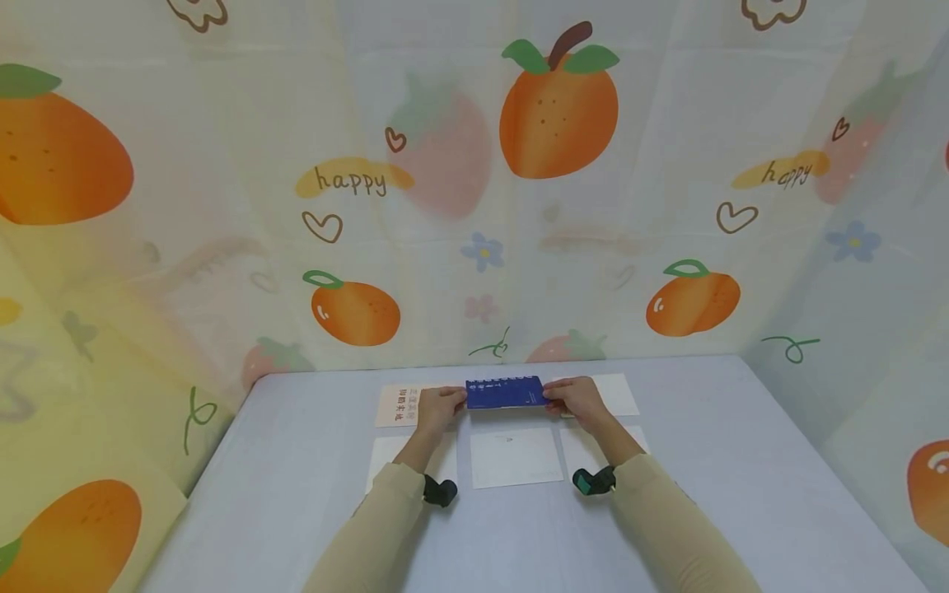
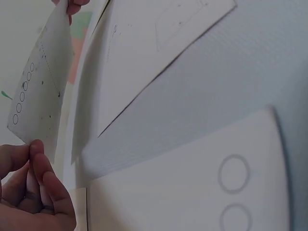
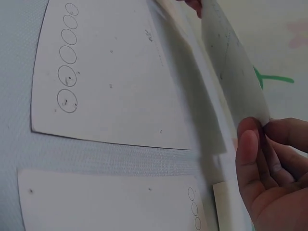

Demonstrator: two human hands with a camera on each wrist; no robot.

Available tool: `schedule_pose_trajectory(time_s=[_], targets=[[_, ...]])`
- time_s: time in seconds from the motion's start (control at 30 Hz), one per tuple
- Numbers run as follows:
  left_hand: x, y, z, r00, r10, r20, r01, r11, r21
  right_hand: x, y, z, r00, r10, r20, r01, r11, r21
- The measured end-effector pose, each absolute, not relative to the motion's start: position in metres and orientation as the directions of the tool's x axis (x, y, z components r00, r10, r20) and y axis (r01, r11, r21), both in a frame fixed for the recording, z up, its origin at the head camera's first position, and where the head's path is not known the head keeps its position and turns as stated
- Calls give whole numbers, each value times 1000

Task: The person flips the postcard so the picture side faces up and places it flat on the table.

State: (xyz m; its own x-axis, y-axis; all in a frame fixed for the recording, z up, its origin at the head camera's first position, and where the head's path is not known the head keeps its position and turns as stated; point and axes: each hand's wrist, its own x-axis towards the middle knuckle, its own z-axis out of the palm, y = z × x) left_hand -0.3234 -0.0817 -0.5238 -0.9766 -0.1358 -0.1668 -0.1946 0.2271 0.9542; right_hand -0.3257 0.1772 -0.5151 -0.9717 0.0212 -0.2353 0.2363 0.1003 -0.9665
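Note:
A blue postcard (image 1: 506,394) with white lettering is held up off the table between my two hands. My left hand (image 1: 442,405) pinches its left end between thumb and fingers, and my right hand (image 1: 580,399) pinches the right end. In the left wrist view the card's white back (image 2: 41,89) shows a row of printed circles. The right wrist view shows that white back (image 3: 233,62) edge-on above my right hand (image 3: 274,168). Below the held card lies a white card (image 1: 516,457), flat on the table.
A cream card (image 1: 398,406) with dark and orange characters lies at the back left. White cards lie at the front left (image 1: 381,453), back right (image 1: 619,395) and front right (image 1: 582,449). A fruit-printed curtain (image 1: 445,247) rises behind the white table (image 1: 296,494).

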Motion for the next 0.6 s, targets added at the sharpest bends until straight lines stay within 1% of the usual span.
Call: schedule_pose_trajectory(time_s=[0.2,0.27,0.43,0.6], targets=[[-321,-81,-523,-978,-110,-177,-202,295,934,-322,175,-515,-967,65,-248,252,85,-964],[-320,-80,-523,-980,-94,-175,-196,334,922,-322,175,-517,-965,79,-251,258,103,-961],[-318,-78,-522,-984,-82,-156,-177,420,890,-322,172,-521,-960,101,-261,277,195,-941],[-317,-77,-519,-985,-84,-150,-171,470,866,-320,169,-518,-964,116,-239,263,296,-918]])
